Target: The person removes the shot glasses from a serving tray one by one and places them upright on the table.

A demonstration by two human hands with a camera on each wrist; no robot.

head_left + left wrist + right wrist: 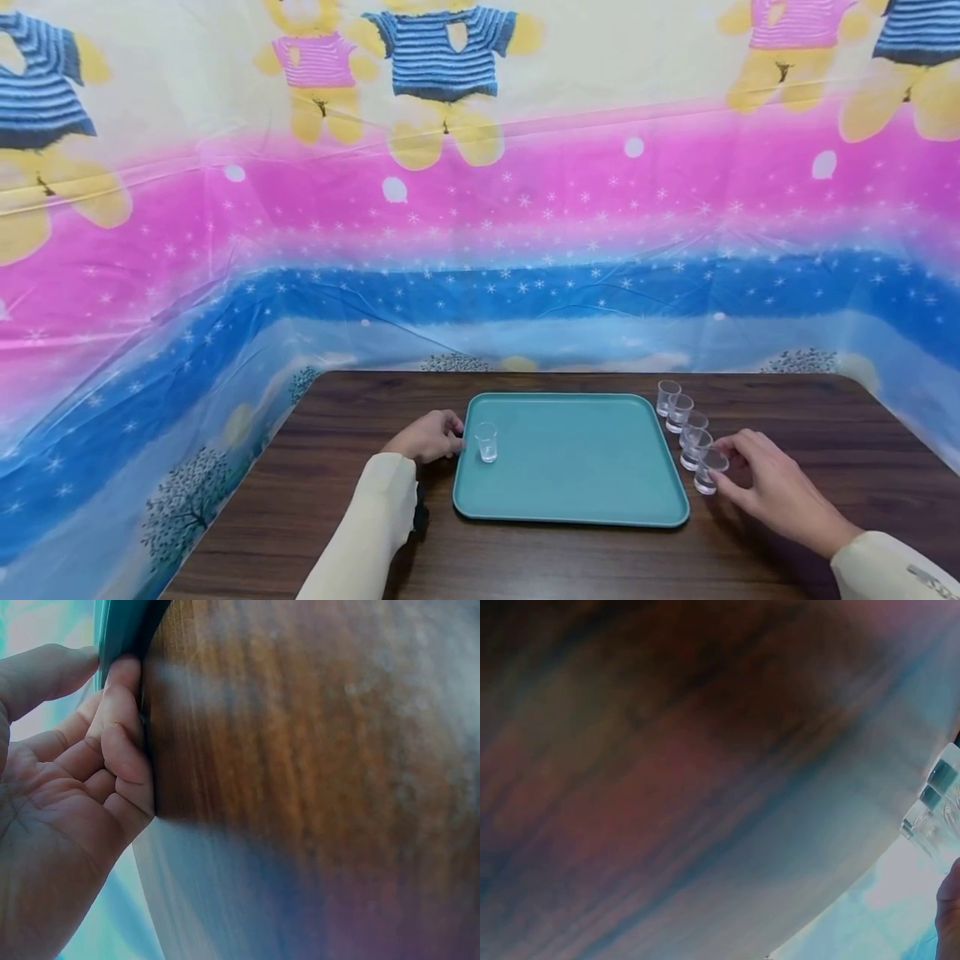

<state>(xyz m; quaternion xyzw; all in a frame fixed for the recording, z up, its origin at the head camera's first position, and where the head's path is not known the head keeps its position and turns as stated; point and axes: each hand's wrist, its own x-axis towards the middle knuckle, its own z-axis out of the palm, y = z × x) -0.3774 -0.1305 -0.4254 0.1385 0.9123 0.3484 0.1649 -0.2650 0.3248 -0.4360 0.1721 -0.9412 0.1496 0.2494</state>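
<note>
A teal tray (566, 458) lies on the dark wooden table, with one small clear shot glass (487, 443) standing upright near its left end. My left hand (426, 437) pinches the tray's left edge; in the left wrist view the thumb (56, 675) is against the rim and curled fingers (124, 727) are at its underside. Beside the tray's right edge, several shot glasses (680, 412) stand in a slanting row. My right hand (780, 492) holds the nearest shot glass (707, 478) between thumb and forefinger. Only a bit of that hand shows in the right wrist view, near the glasses (941, 795).
The brown wood-grain table (570, 567) extends around the tray on all sides. Behind and to the left hangs a printed cloth (480, 300) with bears and snowflakes, reaching the table's back edge.
</note>
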